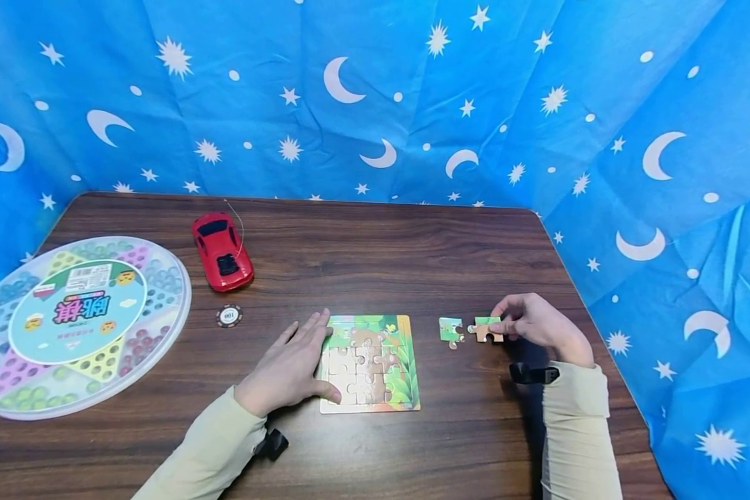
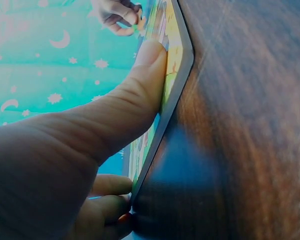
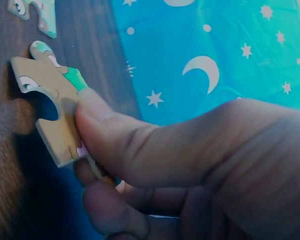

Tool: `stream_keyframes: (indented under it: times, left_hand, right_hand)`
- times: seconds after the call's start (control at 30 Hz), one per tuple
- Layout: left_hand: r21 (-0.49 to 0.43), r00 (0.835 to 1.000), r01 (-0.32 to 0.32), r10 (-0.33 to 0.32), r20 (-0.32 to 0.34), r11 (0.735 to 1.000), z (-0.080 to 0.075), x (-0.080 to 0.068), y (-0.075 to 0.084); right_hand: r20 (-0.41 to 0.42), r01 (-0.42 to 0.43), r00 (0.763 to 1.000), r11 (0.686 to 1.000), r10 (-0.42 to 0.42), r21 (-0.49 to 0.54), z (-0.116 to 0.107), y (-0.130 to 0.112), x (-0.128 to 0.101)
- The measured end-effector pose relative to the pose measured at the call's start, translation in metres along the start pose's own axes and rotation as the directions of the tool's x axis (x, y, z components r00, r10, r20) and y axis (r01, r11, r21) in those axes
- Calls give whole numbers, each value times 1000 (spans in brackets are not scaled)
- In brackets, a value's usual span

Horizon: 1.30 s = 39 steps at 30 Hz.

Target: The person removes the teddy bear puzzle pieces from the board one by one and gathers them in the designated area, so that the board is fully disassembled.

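Pinching a jigsaw piece (image 3: 67, 112) in the right hand (image 1: 540, 326), resting the left hand (image 1: 290, 364) along the edge of a puzzle board (image 1: 412, 368).

On the dark wood-grain table (image 1: 362, 243), to the left: a round Chinese checkers set (image 1: 78, 312), a red toy sports car (image 1: 223, 253) and a poker chip (image 1: 229, 316); behind, a blue cloth (image 1: 381, 104) with moons and stars. Between board and pinched piece, a loose piece (image 1: 450, 326). Held tilted, right of the board: brown with a printed eye, green corner, rounded notch. At left, fingers outstretched, thumb over the board's near corner.
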<state>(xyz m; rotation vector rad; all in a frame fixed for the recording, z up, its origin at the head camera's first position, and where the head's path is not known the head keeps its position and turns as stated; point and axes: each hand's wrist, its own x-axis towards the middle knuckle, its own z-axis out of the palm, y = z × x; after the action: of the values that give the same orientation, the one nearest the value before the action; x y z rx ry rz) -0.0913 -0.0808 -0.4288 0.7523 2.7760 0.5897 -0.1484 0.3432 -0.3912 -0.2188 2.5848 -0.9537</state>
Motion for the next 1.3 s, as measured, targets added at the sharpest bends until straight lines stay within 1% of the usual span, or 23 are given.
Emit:
stream_keyframes:
  times: [0.17,0.43,0.87,1.03,1.3]
  left_hand:
    - [-6,1000,5,-5,1,1000,0,0,0]
    - [5,1000,2,-2,0,1000,-1,0,0]
    - [3,1000,-8,8,0,1000,-1,0,-1]
    - [4,1000,-9,9,-3,1000,0,0,-1]
    - [8,1000,-3,3,-3,1000,0,1,-1]
  right_hand:
    - [-31,-69,997,997,67,-34,6,-3,6]
    - [-46,-152,988,983,148,-100,9,-6,8]
    - [-27,-244,970,960,243,-138,9,-9,10]
    - [-20,-261,965,954,261,-146,9,-10,9]
    - [-4,-235,971,957,238,-172,8,-12,9]
